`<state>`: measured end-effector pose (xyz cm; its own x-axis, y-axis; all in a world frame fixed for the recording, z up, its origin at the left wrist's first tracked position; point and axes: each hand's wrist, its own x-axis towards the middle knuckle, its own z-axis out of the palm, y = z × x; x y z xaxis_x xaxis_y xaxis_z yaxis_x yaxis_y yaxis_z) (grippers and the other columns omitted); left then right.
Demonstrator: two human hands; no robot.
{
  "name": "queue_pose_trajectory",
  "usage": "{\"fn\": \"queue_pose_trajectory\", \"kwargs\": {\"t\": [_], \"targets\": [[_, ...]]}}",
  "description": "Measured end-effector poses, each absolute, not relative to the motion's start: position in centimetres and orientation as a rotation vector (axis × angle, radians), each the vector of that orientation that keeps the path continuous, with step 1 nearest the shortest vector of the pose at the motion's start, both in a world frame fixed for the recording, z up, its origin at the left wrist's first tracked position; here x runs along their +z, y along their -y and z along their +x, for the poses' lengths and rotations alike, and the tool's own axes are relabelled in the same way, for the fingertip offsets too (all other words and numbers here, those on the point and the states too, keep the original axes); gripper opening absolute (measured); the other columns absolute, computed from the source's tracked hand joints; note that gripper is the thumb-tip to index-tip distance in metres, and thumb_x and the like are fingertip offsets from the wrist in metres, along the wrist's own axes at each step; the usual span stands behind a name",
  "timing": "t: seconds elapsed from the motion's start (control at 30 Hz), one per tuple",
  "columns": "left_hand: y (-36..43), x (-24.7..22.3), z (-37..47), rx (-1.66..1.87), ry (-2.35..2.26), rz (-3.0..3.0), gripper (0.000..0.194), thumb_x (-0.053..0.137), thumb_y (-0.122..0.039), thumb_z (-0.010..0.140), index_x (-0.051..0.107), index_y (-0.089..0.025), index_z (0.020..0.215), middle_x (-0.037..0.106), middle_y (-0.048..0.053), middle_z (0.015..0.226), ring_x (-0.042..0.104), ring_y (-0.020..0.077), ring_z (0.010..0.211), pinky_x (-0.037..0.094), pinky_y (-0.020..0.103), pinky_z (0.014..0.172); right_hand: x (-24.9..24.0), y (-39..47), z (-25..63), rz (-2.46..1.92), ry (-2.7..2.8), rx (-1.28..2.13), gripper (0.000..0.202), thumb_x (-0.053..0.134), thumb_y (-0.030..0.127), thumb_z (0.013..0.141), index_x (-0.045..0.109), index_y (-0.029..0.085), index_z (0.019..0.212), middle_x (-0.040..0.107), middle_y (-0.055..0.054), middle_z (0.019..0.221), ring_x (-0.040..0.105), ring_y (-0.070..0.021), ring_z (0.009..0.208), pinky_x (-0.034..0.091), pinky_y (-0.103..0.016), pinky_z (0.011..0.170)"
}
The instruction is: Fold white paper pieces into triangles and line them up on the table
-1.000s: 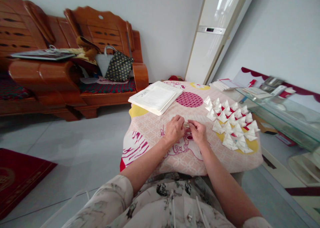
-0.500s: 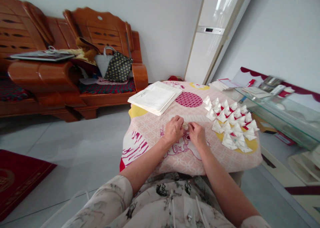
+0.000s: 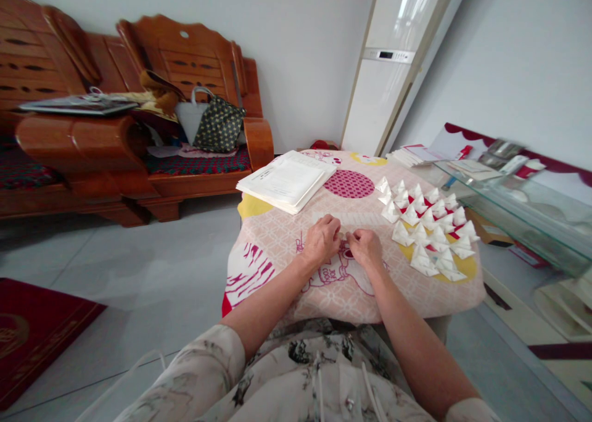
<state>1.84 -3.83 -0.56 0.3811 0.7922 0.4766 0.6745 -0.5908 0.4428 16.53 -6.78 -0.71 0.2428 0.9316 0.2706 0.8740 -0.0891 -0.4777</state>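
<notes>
My left hand [image 3: 322,239] and my right hand [image 3: 365,247] meet over the near middle of the cloth-covered table [image 3: 272,237]. Fingers of both are pinched on a small piece of folded paper [image 3: 343,232], mostly hidden between them. To the right stand several white folded paper pieces [image 3: 426,232] with pointed tips, set out in rows. Beyond my left hand lies a stack of paper sheets [image 3: 287,180]. A pale strip that may be paper [image 3: 365,218] lies flat just past my fingers.
A glass shelf [image 3: 518,206] with metal bowls [image 3: 499,153] and papers borders the table's right side. Wooden chairs [image 3: 194,58] stand at the left, one holding a dark patterned bag [image 3: 219,123]. On the floor at the far left is a red box or bag [image 3: 41,342].
My right hand has shifted very slightly, and less of the folded paper shows between my fingers. The rows of folded pieces and the stack stay put.
</notes>
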Motion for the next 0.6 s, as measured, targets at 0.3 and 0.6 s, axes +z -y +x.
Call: {"fn": "queue_pose_trajectory", "kwargs": {"t": [0.3, 0.6], "targets": [[3.5, -0.9, 1.6, 0.982, -1.234, 2.381, 0.012, 0.055, -0.008, 0.074, 0.059, -0.018, 0.079, 0.06, 0.003, 0.085, 0.057, 0.0158, 0.075, 0.045, 0.026, 0.069, -0.1, 6.6, 17.0, -1.924, 1.655, 0.271, 0.035, 0.055, 0.021, 0.071, 0.039, 0.023, 0.041, 0.037, 0.003, 0.042, 0.035, -0.0124, 0.047, 0.022, -0.029, 0.05], [3.1, -0.5, 1.3, 0.977, -1.218, 2.291, 0.014, 0.055, -0.007, 0.069, 0.062, -0.018, 0.076, 0.065, 0.004, 0.082, 0.06, 0.0171, 0.076, 0.049, 0.028, 0.075, -0.4, 6.5, 17.6, -1.807, 1.624, 0.325, 0.037, 0.053, 0.027, 0.07, 0.033, 0.023, 0.039, 0.023, 0.006, 0.041, 0.031, -0.0109, 0.044, 0.018, -0.028, 0.046]]}}
